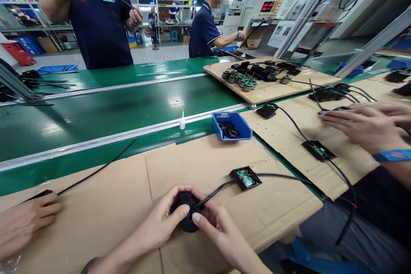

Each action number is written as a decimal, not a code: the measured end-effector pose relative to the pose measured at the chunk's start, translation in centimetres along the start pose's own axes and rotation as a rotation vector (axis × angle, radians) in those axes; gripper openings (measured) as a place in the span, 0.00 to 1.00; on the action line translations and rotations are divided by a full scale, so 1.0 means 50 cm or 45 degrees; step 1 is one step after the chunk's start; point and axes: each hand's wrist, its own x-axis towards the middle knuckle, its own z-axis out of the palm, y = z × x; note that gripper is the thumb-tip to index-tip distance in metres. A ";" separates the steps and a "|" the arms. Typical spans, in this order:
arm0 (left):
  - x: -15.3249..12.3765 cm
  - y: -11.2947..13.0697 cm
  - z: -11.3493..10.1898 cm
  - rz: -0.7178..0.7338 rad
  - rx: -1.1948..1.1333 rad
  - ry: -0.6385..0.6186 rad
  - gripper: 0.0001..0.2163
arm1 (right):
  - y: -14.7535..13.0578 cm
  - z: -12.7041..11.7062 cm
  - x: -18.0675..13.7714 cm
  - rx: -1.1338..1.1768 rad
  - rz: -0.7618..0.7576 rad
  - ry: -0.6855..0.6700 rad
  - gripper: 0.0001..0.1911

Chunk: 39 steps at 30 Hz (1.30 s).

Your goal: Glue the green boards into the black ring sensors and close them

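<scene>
My left hand and my right hand both grip a round black part low over the cardboard sheet at the near edge. Fingers and thumbs of both hands press on it. A black cable runs from the part to an open black case with a green circuit board lying just beyond my right hand.
A blue bin of black rings and a small white glue bottle stand by the green conveyor belt. Another person's hand rests at the left, a neighbour's hands work at the right. Two people stand across the belt.
</scene>
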 end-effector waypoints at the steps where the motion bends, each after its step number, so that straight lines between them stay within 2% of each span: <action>1: -0.002 -0.002 0.005 0.012 0.046 0.011 0.19 | 0.001 -0.001 -0.002 -0.010 -0.006 -0.009 0.36; 8: -0.008 -0.019 0.029 0.133 0.289 0.167 0.14 | -0.006 0.000 -0.010 -0.143 -0.044 0.046 0.32; 13: -0.001 -0.014 0.009 0.076 0.024 -0.006 0.15 | -0.021 0.006 -0.004 -0.040 -0.028 -0.042 0.31; 17: -0.001 0.005 0.001 0.059 0.065 -0.049 0.14 | -0.026 0.004 -0.002 -0.054 -0.013 -0.051 0.32; 21: -0.008 0.012 0.008 0.028 0.219 0.007 0.12 | -0.022 0.000 -0.008 -0.109 -0.014 -0.040 0.33; 27: -0.005 -0.008 0.019 0.084 0.346 0.149 0.11 | -0.012 0.003 -0.016 -0.198 -0.061 0.050 0.31; 29: 0.000 -0.009 0.018 0.091 0.328 0.147 0.11 | -0.019 0.004 -0.012 -0.162 -0.049 0.031 0.30; 34: 0.017 0.004 0.007 0.039 0.102 0.021 0.11 | -0.050 0.001 0.005 -0.005 0.050 -0.071 0.30; 39: 0.020 0.013 0.002 0.024 0.043 0.001 0.12 | -0.054 0.002 0.010 0.058 0.029 -0.081 0.29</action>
